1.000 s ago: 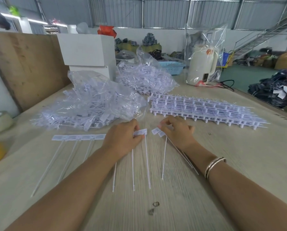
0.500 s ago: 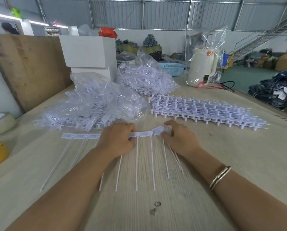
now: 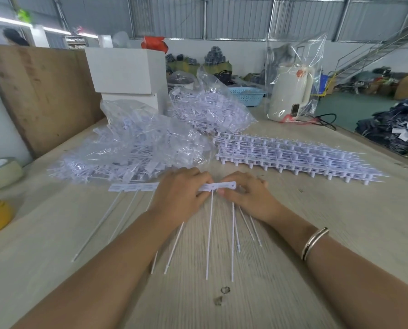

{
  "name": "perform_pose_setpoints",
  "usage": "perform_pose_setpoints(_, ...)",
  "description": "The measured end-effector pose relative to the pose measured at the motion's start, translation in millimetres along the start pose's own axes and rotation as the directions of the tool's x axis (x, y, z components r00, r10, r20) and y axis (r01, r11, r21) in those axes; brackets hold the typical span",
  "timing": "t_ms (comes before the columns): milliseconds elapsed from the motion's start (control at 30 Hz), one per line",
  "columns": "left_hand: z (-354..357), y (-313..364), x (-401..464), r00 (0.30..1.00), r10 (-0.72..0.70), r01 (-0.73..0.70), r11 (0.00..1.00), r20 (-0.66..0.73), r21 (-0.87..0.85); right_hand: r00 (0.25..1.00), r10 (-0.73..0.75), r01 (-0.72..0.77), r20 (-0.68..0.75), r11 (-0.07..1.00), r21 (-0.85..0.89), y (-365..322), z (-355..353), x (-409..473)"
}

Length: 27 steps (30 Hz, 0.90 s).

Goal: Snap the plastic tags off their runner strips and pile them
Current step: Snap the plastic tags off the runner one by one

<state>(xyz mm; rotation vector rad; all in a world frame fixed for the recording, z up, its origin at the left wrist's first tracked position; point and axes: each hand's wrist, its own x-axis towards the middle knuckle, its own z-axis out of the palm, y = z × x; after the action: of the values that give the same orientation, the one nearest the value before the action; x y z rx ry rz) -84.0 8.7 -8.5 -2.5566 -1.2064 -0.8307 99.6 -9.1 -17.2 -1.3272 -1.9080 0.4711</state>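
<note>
Left hand: lies knuckles-up on the row of tags, its fingers curled down and pinching the strip just left of the middle joint.
Right hand: meets the left at that joint, fingers bent and pinching the right end of the strip, thumb tip pressed at its lower edge.
Row of tags: a white strip of joined heads lying across the counter, its left part sticking out past the left hand; thin white tails fan toward the camera from under both hands (how many tags the row holds cannot be told).
Loose tags: a heap in a clear bag just beyond the left hand, and a 2nd bagged heap farther back.
Stacked runner strips: a flat white pile right of centre, beyond the right hand.
Around: white boxes behind the bags, a cream kettle in plastic wrap, tape rolls at the left edge, a bangle on the right wrist.
</note>
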Motion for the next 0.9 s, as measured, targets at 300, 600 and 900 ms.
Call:
perform_pose_setpoints(300, 9.5, -1.5, -1.6, 0.985, -0.133, 0.152, 0.969, 0.107, -0.193, 0.994, -0.061, 0.044, -0.088, 0.983, -0.18, 5.7, 1.4, -1.0)
perform_pose_setpoints(600, 9.2, -5.1, -2.3, 0.967, -0.195, 0.247, 0.876, 0.164, -0.414, 0.953, -0.203, 0.155, -0.227, 0.965, -0.212, 5.8, 1.0, -2.3)
perform_pose_setpoints(900, 10.7, -9.2, -4.2, 0.961, -0.247, 0.275, 0.911, 0.126, -0.307, 0.959, 0.16, -0.224, -0.232, 0.934, -0.279, 14.3, -1.1, 6.0)
